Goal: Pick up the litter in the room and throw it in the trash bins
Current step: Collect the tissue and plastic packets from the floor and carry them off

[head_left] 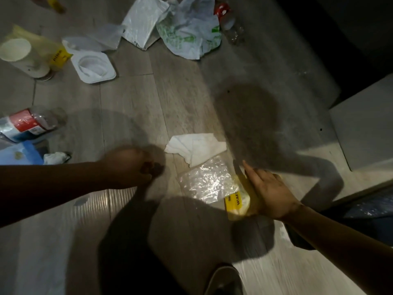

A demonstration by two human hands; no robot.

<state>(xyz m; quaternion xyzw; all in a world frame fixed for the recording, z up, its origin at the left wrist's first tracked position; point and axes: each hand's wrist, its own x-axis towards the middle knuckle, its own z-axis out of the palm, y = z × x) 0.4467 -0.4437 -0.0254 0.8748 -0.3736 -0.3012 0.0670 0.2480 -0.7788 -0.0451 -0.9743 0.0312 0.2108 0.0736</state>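
1. Logging the ground first: a pale wood-look plank floor [182, 99] fills the frame, dim, with hard shadows at centre and bottom. A white flat-sided unit [365, 128] stands at right; the upper right corner is dark. No bin can be identified. Dark shiny plastic [372, 207] at the right edge may be a liner, but I cannot tell.
2. Largest litter, top centre: a white-and-green plastic bag [191, 33] beside a white bag [140, 22]. Upper left: a paper cup [16, 50] and a white tray [93, 67]. Left edge: a red-labelled bottle [25, 124].
3. Centre of frame: a white napkin [197, 147], flat on the floor, touching the upper edge of the target.
4. Target: a clear wrapper [210, 182] with a yellow printed end, flat on the floor just right of centre. Its long axis runs roughly from centre towards lower right, with the yellow end to the right.
5. Right hand [270, 194]: it lies on the yellow end, fingers straight and close together, pointing to upper left. The thumb is hidden, so a grip is not confirmed.
6. Left hand [129, 167]: blurred, left of the wrapper and apart from it. Its fingers look curled inward. Whether they pinch anything cannot be told.
7. Judgement: the right hand is the nearer one. A lift calls for closing on the yellow end, and the thin film may drag the napkin.
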